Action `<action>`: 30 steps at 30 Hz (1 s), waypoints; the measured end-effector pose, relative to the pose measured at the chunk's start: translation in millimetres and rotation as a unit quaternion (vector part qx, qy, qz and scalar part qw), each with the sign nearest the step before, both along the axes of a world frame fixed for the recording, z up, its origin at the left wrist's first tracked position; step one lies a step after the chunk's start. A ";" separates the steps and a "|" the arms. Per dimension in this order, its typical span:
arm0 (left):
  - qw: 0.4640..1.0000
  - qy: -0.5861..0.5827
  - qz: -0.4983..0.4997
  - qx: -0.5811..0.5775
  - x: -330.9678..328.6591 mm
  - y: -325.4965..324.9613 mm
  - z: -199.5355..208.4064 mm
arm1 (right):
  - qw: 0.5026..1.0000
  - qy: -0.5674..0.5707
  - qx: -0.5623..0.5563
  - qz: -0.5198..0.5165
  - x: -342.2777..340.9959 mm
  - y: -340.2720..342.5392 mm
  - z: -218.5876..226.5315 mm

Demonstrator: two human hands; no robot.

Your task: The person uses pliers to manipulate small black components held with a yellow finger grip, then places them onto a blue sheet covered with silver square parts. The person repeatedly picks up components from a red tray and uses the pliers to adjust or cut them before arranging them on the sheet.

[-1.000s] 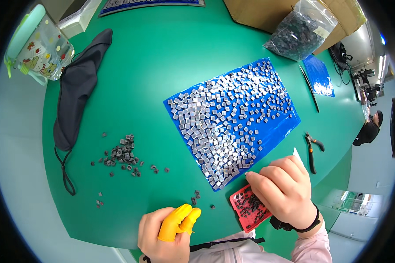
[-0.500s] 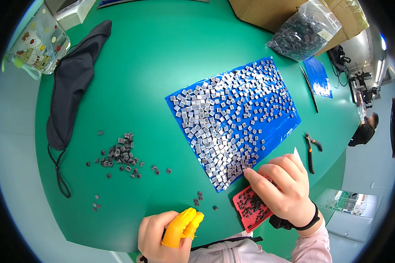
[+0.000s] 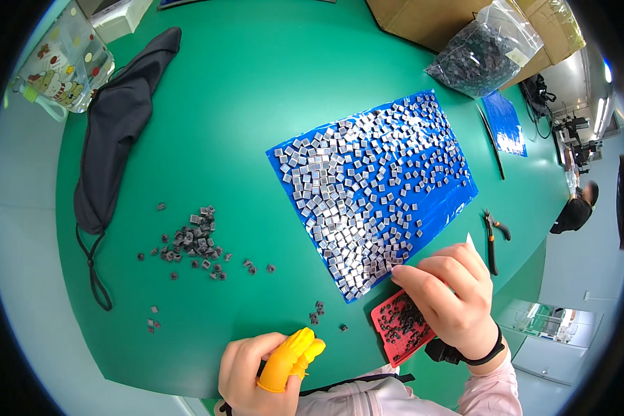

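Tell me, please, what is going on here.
A person works at a green table. The right hand partly hides a red tray of small black parts, its fingertips by the near edge of a blue sheet dotted with silvery squares. The left hand wears yellow finger covers. Whether either hand holds anything is unclear.

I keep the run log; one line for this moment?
Left hand: yellow finger covers, contents unclear | Right hand: over red tray, fingertips at edge of blue sheet | Sheet: silvery pieces
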State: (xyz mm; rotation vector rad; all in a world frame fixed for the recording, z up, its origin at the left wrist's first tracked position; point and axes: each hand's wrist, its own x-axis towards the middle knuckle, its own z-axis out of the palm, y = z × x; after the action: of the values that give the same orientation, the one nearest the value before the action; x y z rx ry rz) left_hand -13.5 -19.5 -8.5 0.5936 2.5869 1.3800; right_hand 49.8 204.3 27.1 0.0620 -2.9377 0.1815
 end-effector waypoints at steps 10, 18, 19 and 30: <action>0.988 0.128 -0.086 -0.014 -12.1 4.8 10.0 | 0.985 -0.003 -0.065 -0.159 27.4 5.3 25.1; 0.983 0.151 -0.101 -0.037 -12.1 6.6 13.3 | 0.996 -0.083 -0.013 -0.021 19.8 6.6 10.7; 0.982 0.156 -0.104 -0.036 -12.3 7.0 13.7 | 0.996 -0.085 -0.014 -0.023 19.4 6.9 9.9; 0.996 0.057 -0.069 -0.027 -4.1 -4.1 1.9 | 0.997 -0.079 -0.006 -0.021 21.3 8.2 5.6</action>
State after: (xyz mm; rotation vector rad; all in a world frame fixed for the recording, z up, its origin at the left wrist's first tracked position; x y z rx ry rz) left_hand -17.7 -23.6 -6.6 0.8488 2.6025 1.2644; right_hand 71.1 212.5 32.7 -0.0169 -3.0929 0.2065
